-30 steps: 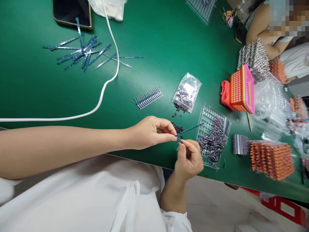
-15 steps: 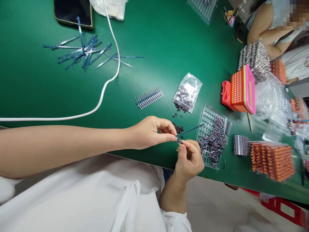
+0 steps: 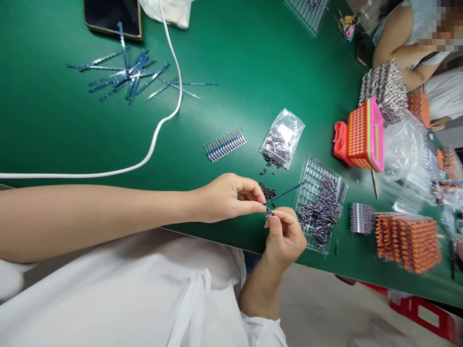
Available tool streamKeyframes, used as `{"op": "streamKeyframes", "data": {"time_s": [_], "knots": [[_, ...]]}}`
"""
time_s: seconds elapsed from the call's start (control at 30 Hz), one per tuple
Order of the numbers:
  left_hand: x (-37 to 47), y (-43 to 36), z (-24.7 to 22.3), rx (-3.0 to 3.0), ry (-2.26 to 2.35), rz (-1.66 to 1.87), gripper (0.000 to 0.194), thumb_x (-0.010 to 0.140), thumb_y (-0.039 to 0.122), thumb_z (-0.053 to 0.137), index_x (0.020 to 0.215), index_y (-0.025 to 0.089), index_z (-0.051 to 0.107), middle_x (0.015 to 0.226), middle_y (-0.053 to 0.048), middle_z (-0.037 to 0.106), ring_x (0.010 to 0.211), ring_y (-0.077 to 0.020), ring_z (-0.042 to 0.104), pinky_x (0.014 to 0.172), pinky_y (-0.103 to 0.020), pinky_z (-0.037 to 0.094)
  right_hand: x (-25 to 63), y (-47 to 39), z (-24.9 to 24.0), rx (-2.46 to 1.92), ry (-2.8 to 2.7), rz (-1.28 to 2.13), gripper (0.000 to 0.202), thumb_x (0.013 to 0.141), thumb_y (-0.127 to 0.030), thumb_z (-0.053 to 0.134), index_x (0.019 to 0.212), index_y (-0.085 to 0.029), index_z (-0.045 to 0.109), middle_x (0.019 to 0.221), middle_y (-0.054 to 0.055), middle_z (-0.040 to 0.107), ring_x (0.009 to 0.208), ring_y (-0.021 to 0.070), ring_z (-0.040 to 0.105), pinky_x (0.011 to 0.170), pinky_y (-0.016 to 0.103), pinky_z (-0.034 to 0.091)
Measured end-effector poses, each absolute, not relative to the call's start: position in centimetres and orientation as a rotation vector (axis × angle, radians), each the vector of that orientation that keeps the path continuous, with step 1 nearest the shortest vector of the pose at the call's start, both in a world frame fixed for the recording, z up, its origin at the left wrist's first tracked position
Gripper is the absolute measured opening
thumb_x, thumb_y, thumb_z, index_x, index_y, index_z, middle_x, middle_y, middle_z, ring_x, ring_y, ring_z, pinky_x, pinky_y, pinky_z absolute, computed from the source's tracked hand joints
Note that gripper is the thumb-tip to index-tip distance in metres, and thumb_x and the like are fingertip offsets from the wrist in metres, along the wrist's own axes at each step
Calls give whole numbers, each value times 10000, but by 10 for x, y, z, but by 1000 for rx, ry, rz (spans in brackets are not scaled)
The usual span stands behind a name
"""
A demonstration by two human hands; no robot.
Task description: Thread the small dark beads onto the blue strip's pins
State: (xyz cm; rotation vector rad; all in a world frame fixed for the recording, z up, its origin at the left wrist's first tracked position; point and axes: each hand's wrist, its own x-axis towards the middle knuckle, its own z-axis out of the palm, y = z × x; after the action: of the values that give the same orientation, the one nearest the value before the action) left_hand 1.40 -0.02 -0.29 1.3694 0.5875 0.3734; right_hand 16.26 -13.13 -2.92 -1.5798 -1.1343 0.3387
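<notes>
My left hand (image 3: 233,196) reaches in from the left, its thumb and forefinger pinched on a thin dark-blue notched metal strip (image 3: 285,193). The strip slants up to the right, its far end over a clear tray. Just below and to the right, my right hand (image 3: 285,236) is closed, thumb and forefinger pinching a tiny dark part at a small silvery piece (image 3: 268,212) between the two hands. The fingertips partly hide both. Right behind them lies a loose pile of small dark beads (image 3: 267,191). The clear compartmented tray (image 3: 307,173) holds many thin-legged dark parts (image 3: 321,212).
Farther back are a clear bag of beads (image 3: 282,137), a strip set with leaded parts (image 3: 226,144), loose blue strips (image 3: 130,74), a white cable (image 3: 155,140) and a phone (image 3: 114,17). At right stand baskets (image 3: 365,135) and orange stacks (image 3: 408,243); another person sits beyond.
The view has shifted slightly. Both hands keep the same pinched pose, with the strip's angle nearly the same.
</notes>
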Motion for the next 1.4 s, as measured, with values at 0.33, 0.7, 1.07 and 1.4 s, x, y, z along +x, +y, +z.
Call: {"op": "streamKeyframes", "data": {"time_s": [0.33,0.7,1.07,1.4], "knots": [[16,-1,-8,1254,607,298,216,756,335,754,861,147,734,765,-32,737,732,-160,676,669,-259,515,167,-132,-27,-1550,-1084,571,98,880,-256,633,829,-176,657,741,0,559,599,104,547,494,235,423],[14,-2,-5,1374,609,310,165,783,321,696,792,157,707,751,-13,706,694,-131,614,628,-223,471,166,-132,-26,-1586,-1103,538,71,869,-243,643,833,-182,645,760,4,571,593,101,542,503,244,432],[13,-1,-1,1424,596,330,131,798,281,670,773,153,690,741,-3,689,701,-123,603,650,-215,473,165,-131,-26,-1556,-1106,507,30,858,-211,662,837,-191,671,750,4,586,622,115,555,515,248,424],[12,-1,0,1464,577,311,200,823,340,664,806,145,704,758,-17,699,715,-131,600,663,-229,460,167,-132,-25,-1537,-1014,638,37,853,-235,682,835,-202,687,770,1,575,621,105,534,528,247,411]]}}
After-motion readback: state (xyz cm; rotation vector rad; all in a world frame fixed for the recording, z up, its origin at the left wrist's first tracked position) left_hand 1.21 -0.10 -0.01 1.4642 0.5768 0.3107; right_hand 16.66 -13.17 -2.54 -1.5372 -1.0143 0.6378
